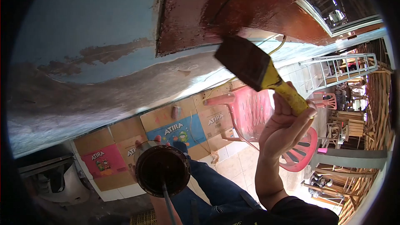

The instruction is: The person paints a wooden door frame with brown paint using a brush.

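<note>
My right hand (285,125) is closed around the yellow handle of a wide paintbrush (246,63), its bristles dark brown. The brush tip overlaps the lower edge of a glossy red-brown painted panel (183,21) on the wall. In my left hand (139,146), mostly hidden behind it, is an open paint can (160,168) held from the far side, with fingertips showing at its rim. Dark paint coats the can's inside, and a thin stick (167,204) leans out of it toward me.
Flattened cardboard (162,118) covers the tiled floor along the wall (91,21). A pink plastic chair (250,112) stands to the right. Farther off are a metal ladder (341,71) and stacked wood (377,112). A grey-white object (73,185) sits at lower left.
</note>
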### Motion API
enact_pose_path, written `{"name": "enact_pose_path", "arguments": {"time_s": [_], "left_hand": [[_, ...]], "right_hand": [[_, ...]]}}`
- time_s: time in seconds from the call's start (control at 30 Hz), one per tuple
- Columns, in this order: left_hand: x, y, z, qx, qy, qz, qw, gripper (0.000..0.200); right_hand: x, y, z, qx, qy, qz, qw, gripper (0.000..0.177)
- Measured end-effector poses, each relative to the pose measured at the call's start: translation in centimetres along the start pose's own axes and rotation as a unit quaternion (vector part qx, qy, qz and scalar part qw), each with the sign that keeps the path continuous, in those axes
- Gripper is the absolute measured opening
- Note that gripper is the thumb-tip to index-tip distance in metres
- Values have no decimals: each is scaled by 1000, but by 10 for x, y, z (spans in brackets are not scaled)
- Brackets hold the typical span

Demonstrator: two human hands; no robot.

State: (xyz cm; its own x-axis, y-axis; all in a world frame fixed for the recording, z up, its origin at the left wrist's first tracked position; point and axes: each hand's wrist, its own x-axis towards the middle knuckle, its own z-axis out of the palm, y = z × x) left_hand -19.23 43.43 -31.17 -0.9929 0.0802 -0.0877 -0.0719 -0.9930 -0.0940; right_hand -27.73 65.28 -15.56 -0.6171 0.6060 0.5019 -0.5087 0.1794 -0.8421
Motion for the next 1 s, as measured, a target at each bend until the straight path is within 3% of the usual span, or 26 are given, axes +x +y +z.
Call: {"name": "enact_pose_path", "arguments": {"time_s": [0.13,0.27,0.4,0.57,0.7,0.8,0.93,1.0], "left_hand": [[-8,5,-18,24,29,3,999,57],[-8,5,-15,22,24,-17,999,63],[-8,2,-7,25,47,-19,998,64],[-5,1,-10,5,34,-52,998,62],[-6,6,-14,19,45,-69,996,65],[-6,1,-7,15,66,-67,996,65],[-5,3,-8,15,72,-78,994,66],[-3,4,-2,22,67,-81,994,66]], "right_hand": [[2,-3,-10,42,28,21,999,29],[2,5,-6,35,-30,-23,999,27],[11,-1,-13,-9,45,-15,999,29],[-1,1,-10,99,-50,-29,993,34],[5,7,-10,9,17,-45,999,35],[5,3,-17,57,39,-24,997,34],[-2,9,-11,123,-32,-22,992,33],[3,13,-10,80,-13,-37,996,33]]}}
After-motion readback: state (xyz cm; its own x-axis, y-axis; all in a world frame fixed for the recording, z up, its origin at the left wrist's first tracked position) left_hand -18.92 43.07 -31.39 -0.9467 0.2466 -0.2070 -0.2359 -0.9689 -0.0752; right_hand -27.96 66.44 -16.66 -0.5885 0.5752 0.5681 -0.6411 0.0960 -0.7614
